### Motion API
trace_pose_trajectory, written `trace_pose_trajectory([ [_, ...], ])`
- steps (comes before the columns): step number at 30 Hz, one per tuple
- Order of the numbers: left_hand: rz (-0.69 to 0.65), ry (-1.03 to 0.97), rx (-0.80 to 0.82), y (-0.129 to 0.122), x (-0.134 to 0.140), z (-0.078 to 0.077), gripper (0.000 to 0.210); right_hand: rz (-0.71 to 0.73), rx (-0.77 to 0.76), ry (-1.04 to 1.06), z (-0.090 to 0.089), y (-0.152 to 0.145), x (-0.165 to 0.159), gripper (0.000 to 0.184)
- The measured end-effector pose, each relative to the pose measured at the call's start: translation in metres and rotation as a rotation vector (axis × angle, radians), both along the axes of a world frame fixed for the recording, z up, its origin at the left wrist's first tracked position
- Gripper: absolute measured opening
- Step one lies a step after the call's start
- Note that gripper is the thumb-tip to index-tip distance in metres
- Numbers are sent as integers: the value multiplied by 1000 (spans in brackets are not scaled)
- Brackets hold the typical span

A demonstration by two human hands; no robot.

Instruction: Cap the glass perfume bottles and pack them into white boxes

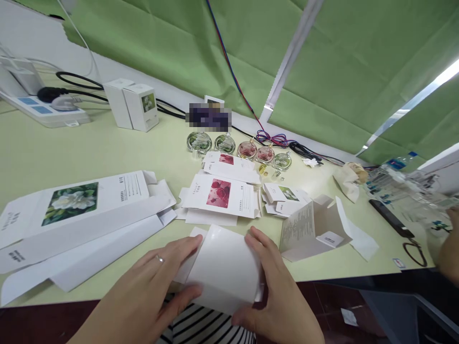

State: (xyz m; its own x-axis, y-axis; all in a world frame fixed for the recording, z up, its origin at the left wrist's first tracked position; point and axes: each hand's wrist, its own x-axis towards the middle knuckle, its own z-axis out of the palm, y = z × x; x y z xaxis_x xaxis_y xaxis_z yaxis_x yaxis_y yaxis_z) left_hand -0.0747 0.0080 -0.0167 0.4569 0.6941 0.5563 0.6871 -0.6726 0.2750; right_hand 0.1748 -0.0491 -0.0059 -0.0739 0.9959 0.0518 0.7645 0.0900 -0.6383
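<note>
A white cardboard box [224, 270] is between my hands at the table's front edge, its plain side facing up. My left hand [158, 282], with a ring on one finger, grips its left side, where a flap sticks out. On the right side, my right hand [274, 286] holds it with thumb below and fingers on the edge. Just beyond lie flattened cartons with a red rose picture [218, 193] and a smaller folded carton with a white flower [287, 193]. An open box [311, 227] lies right of my right hand. The held box's underside is hidden.
Large flat cartons with a white flower [71, 203] cover the left front. Several round flower-print bottles [247, 149] stand in a row at the back. Two white boxes [141, 107] stand near a power strip [53, 112]. A phone [390, 217] and a person's arm [450, 248] are at right.
</note>
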Motion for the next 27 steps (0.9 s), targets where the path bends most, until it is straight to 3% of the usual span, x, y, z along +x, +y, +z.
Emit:
trace_pose_trajectory([
  [4,6,9,36,-7,-1,-5,50,32,-26,-56,4,2,-6,115],
  [10,44,-80,-169,-18,-11,-18,47,119,-197,-104,19,13,-11,113],
  [18,185,-204,-290,-20,-6,-6,46,192,-148,58,21,30,-9,94],
  [27,113,-178,-334,-22,-11,-7,38,88,-151,77,15,18,7,88],
])
